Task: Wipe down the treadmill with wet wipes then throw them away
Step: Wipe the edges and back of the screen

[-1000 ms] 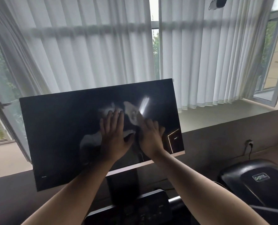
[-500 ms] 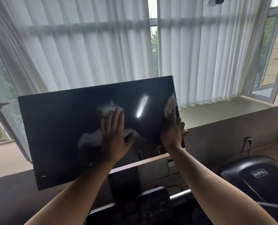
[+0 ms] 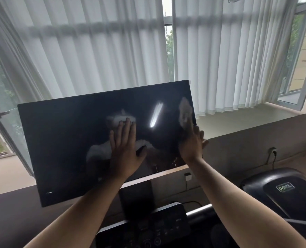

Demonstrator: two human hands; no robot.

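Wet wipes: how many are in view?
1. The wet wipe is pressed under the right hand near the right edge of the treadmill screen. The left hand lies flat mid-screen; another could be hidden beneath it.

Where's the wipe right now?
Head view: the wipe is at the right edge of the black screen, pressed under the right hand; the left hand lies flat mid-screen.

The treadmill's big glossy black rectangular screen (image 3: 64, 144) sits tilted, its right end higher than its left, above a dark button console (image 3: 148, 226). A crumpled white wet wipe (image 3: 184, 110) lies against the screen's upper right edge, at the right hand's (image 3: 191, 145) fingertips.
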